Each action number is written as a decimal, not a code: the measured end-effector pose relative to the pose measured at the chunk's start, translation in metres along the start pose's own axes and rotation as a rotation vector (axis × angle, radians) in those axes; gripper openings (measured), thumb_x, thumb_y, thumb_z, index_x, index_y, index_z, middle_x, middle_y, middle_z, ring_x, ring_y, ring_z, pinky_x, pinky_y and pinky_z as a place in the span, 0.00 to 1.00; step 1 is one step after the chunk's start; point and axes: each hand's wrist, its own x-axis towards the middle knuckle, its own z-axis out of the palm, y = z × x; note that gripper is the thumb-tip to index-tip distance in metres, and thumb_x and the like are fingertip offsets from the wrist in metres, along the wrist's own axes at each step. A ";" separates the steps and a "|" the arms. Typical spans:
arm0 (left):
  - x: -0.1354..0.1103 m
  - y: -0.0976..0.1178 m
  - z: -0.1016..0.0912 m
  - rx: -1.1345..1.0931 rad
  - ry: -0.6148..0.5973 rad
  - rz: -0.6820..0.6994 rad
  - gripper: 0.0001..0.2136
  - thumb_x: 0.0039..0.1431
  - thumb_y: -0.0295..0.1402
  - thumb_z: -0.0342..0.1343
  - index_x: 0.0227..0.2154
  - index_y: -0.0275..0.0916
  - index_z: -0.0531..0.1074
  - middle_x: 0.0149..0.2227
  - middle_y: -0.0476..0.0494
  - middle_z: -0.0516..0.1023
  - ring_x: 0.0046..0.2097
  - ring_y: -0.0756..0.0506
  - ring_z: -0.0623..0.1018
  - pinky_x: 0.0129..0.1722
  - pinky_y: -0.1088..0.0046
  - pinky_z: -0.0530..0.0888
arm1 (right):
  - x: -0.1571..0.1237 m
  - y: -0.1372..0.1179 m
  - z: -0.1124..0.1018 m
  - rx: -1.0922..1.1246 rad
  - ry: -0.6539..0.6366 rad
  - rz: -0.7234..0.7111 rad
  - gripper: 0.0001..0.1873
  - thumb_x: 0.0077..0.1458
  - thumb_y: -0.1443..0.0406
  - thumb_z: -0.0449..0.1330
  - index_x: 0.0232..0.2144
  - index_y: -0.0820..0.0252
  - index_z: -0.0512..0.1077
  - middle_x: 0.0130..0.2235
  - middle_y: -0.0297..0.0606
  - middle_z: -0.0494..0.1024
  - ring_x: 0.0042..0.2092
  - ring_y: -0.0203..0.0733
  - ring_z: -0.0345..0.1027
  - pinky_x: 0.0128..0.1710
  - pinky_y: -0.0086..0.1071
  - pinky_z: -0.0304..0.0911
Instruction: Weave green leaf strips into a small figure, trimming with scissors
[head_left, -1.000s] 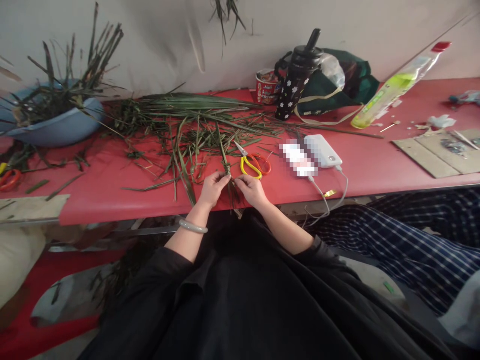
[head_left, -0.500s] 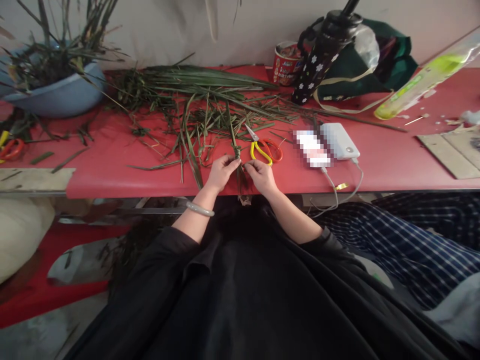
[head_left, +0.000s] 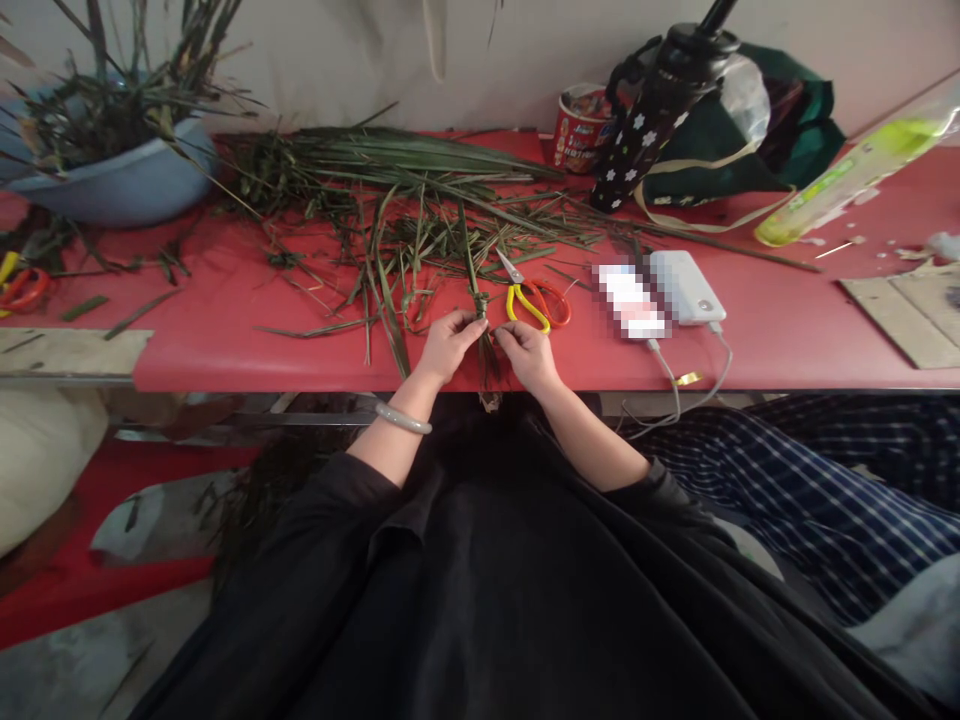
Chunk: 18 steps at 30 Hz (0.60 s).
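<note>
My left hand (head_left: 447,345) and my right hand (head_left: 529,355) meet at the front edge of the red table (head_left: 225,340). Both pinch a small knotted bundle of green leaf strips (head_left: 480,305), whose long blade runs away from me and whose loose ends hang down between my hands. A pale bangle (head_left: 403,418) circles my left wrist. Yellow and orange scissors (head_left: 529,298) lie just beyond my right hand.
Loose green leaves (head_left: 390,190) cover the table's middle. A blue basin (head_left: 127,185) of stalks stands far left. A white power bank (head_left: 686,285) with cable, a black flowered bottle (head_left: 649,125), a red cup (head_left: 581,125) and a green bag (head_left: 780,120) sit to the right. Cardboard (head_left: 904,315) lies far right.
The view has dipped and shifted a little left. My hands stay together at the table's edge, still working the same knotted leaf bundle.
</note>
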 end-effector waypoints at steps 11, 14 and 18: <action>0.001 -0.001 0.000 0.025 0.004 -0.006 0.10 0.43 0.38 0.58 0.23 0.35 0.71 0.22 0.52 0.69 0.26 0.54 0.66 0.29 0.76 0.63 | 0.000 -0.005 -0.002 -0.028 0.000 0.007 0.11 0.50 0.61 0.52 0.25 0.62 0.69 0.22 0.31 0.69 0.24 0.32 0.60 0.26 0.27 0.57; 0.000 -0.001 0.000 0.039 0.002 0.001 0.10 0.43 0.38 0.58 0.23 0.35 0.71 0.22 0.52 0.69 0.26 0.54 0.66 0.29 0.76 0.62 | 0.000 -0.006 -0.002 -0.035 0.000 -0.004 0.11 0.50 0.61 0.52 0.25 0.62 0.69 0.23 0.32 0.69 0.25 0.32 0.60 0.27 0.27 0.57; 0.000 -0.001 0.000 0.032 0.003 -0.004 0.11 0.43 0.39 0.58 0.22 0.35 0.70 0.21 0.52 0.68 0.26 0.54 0.65 0.29 0.76 0.62 | 0.000 -0.007 -0.002 -0.058 -0.003 0.010 0.11 0.50 0.61 0.52 0.25 0.62 0.69 0.22 0.31 0.69 0.24 0.32 0.60 0.26 0.27 0.57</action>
